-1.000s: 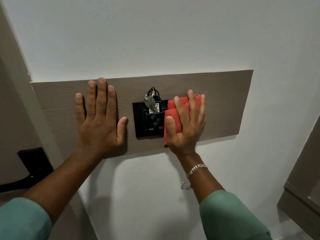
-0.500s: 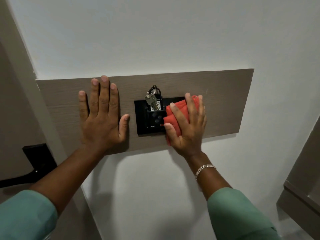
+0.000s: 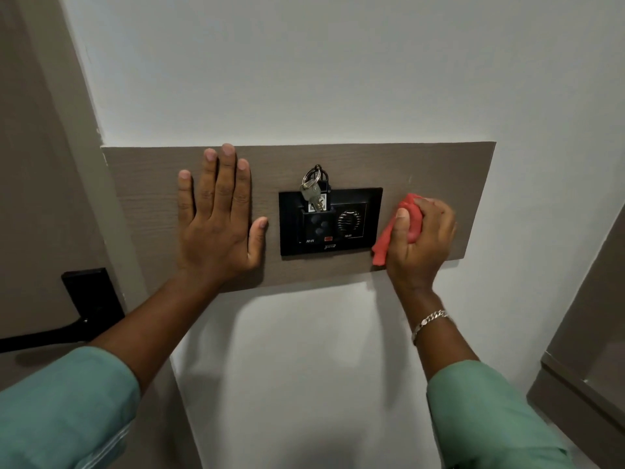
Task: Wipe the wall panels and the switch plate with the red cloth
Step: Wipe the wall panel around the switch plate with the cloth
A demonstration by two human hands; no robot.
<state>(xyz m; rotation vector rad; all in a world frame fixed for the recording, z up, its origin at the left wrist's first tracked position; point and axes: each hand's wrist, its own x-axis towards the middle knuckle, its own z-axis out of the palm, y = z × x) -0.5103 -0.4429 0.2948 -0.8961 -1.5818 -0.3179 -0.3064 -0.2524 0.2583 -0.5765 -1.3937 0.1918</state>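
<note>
A long grey-brown wood panel (image 3: pixel 436 170) runs across the white wall. In its middle sits a black switch plate (image 3: pixel 368 201) with a round dial and a key slot holding a bunch of keys (image 3: pixel 314 191). My right hand (image 3: pixel 422 238) is curled around the bunched red cloth (image 3: pixel 411 218), just right of the plate and against the panel. My left hand (image 3: pixel 220 221) lies flat on the panel, fingers spread, left of the plate.
A brown door with a black handle (image 3: pixel 91 299) stands at the left. White wall (image 3: pixel 304 350) lies above and below the panel. A brown cabinet edge (image 3: pixel 592 333) juts in at the lower right.
My right hand slid the red cloth off the switch plate to the right and bunched it into a fist, uncovering the dial. The left hand stayed flat. The view moved closer.
</note>
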